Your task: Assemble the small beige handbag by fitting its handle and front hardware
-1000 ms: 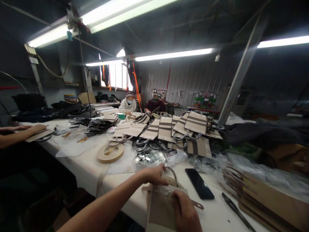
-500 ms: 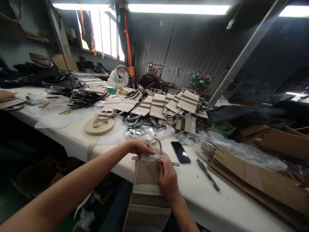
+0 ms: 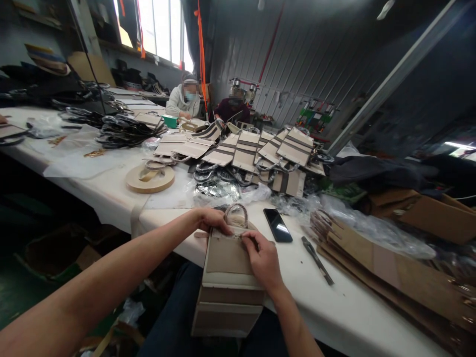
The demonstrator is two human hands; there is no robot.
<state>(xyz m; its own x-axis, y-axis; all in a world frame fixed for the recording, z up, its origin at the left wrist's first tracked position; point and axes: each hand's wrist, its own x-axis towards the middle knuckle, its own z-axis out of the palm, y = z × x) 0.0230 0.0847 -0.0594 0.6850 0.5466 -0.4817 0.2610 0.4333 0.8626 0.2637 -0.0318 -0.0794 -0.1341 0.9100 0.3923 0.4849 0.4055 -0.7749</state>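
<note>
A beige and brown striped bag panel (image 3: 226,277) with a round handle (image 3: 235,214) at its top lies over the near edge of the white table (image 3: 327,302). My left hand (image 3: 209,219) pinches the panel's upper left corner beside the handle. My right hand (image 3: 263,259) rests on the panel's upper right part, with its fingers curled onto the top edge. Both hands are closed on the panel.
A black phone (image 3: 277,224) and a dark flat tool (image 3: 317,253) lie right of my hands. Stacked brown cardboard (image 3: 390,272) fills the right side. A tape roll (image 3: 149,177), plastic wrap, loose handles and finished panels (image 3: 245,151) lie farther back. Two people (image 3: 208,101) sit at the far end.
The view has tilted down and closer to the table. My hands have stayed on the panel's top edge, the right hand shifting slightly along it.
</note>
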